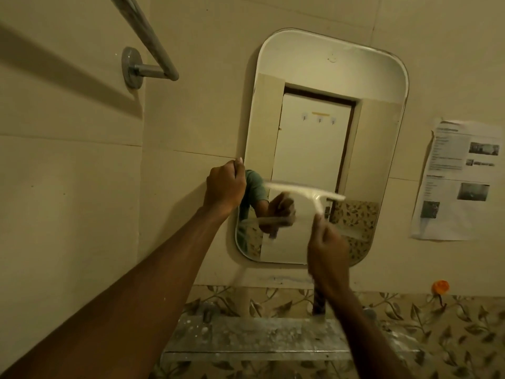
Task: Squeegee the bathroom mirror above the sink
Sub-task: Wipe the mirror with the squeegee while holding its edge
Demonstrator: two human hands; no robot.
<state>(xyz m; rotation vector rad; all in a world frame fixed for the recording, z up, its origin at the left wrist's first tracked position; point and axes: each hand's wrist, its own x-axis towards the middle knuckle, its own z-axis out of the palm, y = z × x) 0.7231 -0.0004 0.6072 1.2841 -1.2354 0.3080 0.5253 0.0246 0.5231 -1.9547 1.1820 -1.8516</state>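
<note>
The tiled wall (82, 187) fills the view. On it hangs the mirror (308, 75), a tall pane with rounded corners. No sink shows, only a spattered shelf (246, 337) below the glass. A printed paper sheet (459, 181) is stuck to the wall right of the mirror, and a metal towel rail (153, 50) juts out at upper left.

The squeegee (306, 190) is in front of the lower half of the mirror, its white blade roughly level and its short handle pointing down. Motion blur hides whether the edge meets the glass. Its reflection sits apart from it, so I judge it just off the surface.

The right hand (328, 250) pinches the handle at its lower end. The left hand (225, 187) curls its fingers round the mirror's left edge, apparently steadying it.

The tool looks like light, stiff plastic with 1 soft lip, easy to steer from the handle, though a fuller grip would probably press more evenly. The pane is likely fragile and slick, and may hang loosely, so gentle pressure suits it.
</note>
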